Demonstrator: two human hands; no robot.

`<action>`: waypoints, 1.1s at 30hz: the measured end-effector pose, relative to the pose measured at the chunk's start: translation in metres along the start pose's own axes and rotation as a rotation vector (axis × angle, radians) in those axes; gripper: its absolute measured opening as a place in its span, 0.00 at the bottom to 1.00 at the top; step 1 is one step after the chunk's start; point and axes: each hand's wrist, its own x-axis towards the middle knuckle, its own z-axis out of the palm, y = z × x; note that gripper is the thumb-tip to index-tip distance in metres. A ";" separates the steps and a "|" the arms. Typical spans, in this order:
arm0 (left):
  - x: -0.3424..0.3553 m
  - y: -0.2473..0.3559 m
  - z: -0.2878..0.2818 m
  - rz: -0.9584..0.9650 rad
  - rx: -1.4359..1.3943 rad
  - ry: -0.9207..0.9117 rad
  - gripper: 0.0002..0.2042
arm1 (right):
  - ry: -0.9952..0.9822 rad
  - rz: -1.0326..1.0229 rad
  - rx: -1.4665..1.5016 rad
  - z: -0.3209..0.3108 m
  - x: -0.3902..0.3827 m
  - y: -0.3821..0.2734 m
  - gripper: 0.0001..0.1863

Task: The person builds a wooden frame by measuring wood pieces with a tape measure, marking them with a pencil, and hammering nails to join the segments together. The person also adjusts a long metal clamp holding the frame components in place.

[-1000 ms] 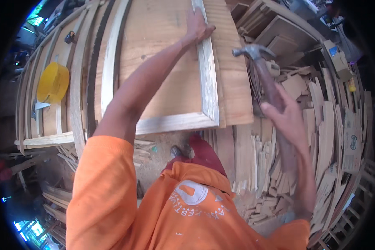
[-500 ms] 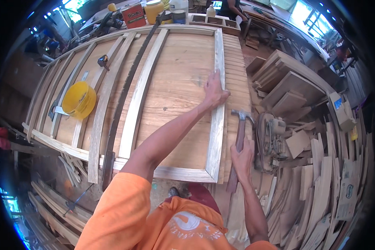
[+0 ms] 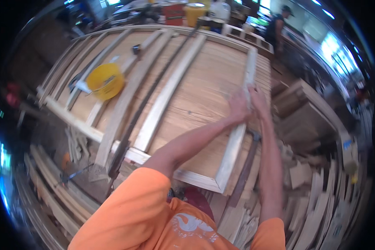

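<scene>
A large wooden frame with slats over a plywood panel lies before me, its pale right-hand rail [image 3: 230, 160] running away from me. My left hand [image 3: 239, 107] is closed at this rail from the inner side. My right hand [image 3: 259, 101] is right beside it at the rail's outer side, fingers bent together near its top. Motion blurs both hands, and anything small between the right fingers cannot be made out. The hammer [image 3: 246, 168] lies on the boards right of the rail, its head away from me, under my right forearm and apart from the hand.
A yellow bucket [image 3: 106, 81] and a tape measure [image 3: 136, 49] rest on the frame's left part. A long dark bar [image 3: 148, 98] crosses the slats. Containers [image 3: 196, 14] stand at the far edge. Stacked boards [image 3: 310, 125] and offcuts fill the right side. Another person [image 3: 276, 30] stands far right.
My right hand has let go of the hammer, which now lies on the boards, and has moved up beside my left hand at the rail. The whole view has shifted.
</scene>
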 end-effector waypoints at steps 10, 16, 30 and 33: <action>-0.001 -0.013 -0.164 0.111 -0.044 -0.481 0.39 | 0.006 -0.111 -0.309 0.030 0.040 0.061 0.24; 0.019 -0.159 -0.406 -0.282 0.859 0.016 0.21 | 0.132 -0.271 -0.438 0.041 0.022 0.043 0.25; -0.022 -0.221 -0.416 -0.077 0.678 0.012 0.26 | 0.109 -0.188 -0.713 0.038 0.032 0.044 0.31; -0.017 -0.194 -0.414 -0.099 0.808 0.089 0.22 | 0.052 -0.221 -0.646 0.037 0.031 0.048 0.33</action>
